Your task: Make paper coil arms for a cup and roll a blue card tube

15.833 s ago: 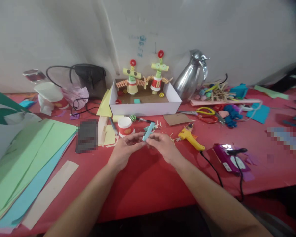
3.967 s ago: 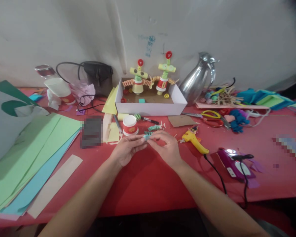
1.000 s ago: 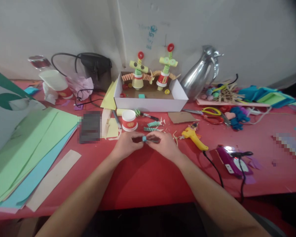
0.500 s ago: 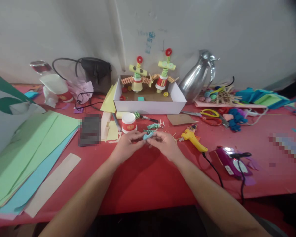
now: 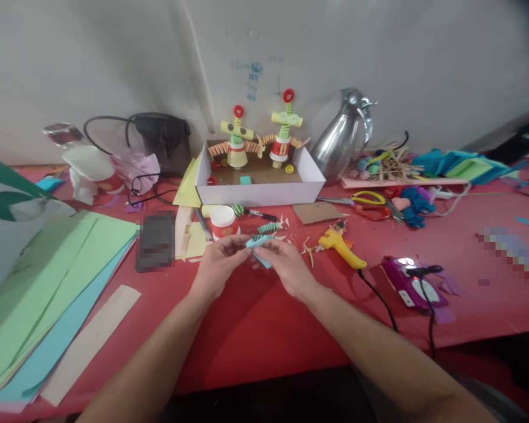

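Observation:
A small folded strip of light blue paper [image 5: 260, 241] is pinched between both hands above the red table. My left hand [image 5: 223, 261] is closed on its left end, and my right hand [image 5: 286, 264] grips the right side, with a flap of the paper hanging below the fingers. Just behind the fingers lie green folded paper springs [image 5: 268, 227]. A white and red paper cup [image 5: 223, 222] stands beyond my left hand. Right of my right hand rests a yellow hot glue gun [image 5: 342, 249] with a black cord.
At the back, a white box [image 5: 260, 192] holds two paper-cup figures [image 5: 237, 154] beside a steel jug [image 5: 341, 138]. Scissors [image 5: 370, 205] and a purple power strip [image 5: 412, 285] lie to the right. Coloured paper sheets [image 5: 48, 276] cover the left side.
The blue paper has turned and partly unfolded in my fingers, so a longer flap shows below. The view has shifted slightly. Both hands keep their grip.

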### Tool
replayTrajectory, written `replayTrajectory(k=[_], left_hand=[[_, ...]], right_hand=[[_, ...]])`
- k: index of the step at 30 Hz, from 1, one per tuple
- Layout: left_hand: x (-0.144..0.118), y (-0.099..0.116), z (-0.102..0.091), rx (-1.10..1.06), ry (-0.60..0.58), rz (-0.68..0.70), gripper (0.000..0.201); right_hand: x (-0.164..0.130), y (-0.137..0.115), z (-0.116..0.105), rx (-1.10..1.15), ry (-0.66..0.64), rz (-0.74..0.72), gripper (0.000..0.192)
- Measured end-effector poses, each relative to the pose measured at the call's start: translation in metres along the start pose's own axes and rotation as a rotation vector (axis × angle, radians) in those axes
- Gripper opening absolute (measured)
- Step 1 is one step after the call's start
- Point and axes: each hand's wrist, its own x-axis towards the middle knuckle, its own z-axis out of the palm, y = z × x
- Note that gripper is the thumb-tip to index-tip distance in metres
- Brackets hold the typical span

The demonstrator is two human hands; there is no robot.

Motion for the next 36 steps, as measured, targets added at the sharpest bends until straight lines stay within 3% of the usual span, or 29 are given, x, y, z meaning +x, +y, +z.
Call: replayTrajectory(k=[3,6,9,12,19,32,36], left_hand=[[0.003,0.003,-0.004,-0.065,0.095,-0.075,0.029],[0.006,0.005,-0.007,-0.132,0.124,-0.192,0.025],[0.006,0.006,-0.007,-0.135,0.087,-0.275,0.022],[0.005,0.006,-0.004,-0.116,0.059,-0.310,0.022],[0.004,0.004,-0.004,-0.101,0.025,-0.316,0.024],[-0.003,0.008,-0.001,-0.018,-0.088,-0.154,0.026],[-0.006,0.009,0.001,-0.038,-0.075,-0.122,0.023]], right_hand=[[-0.002,0.000,-0.005,-0.235,0.142,-0.166,0.019],[-0.005,-0.003,-0.013,-0.640,0.263,-0.602,0.006],[-0.005,-0.007,-0.020,-0.964,0.163,-0.900,0.020],[-0.001,-0.008,-0.023,-1.069,0.101,-0.994,0.017],[0.005,-0.006,-0.028,-1.056,0.069,-1.041,0.020],[0.001,-0.007,-0.022,-0.939,0.070,-0.848,0.007],[-0.001,-0.008,-0.018,-0.868,0.088,-0.775,0.007]])
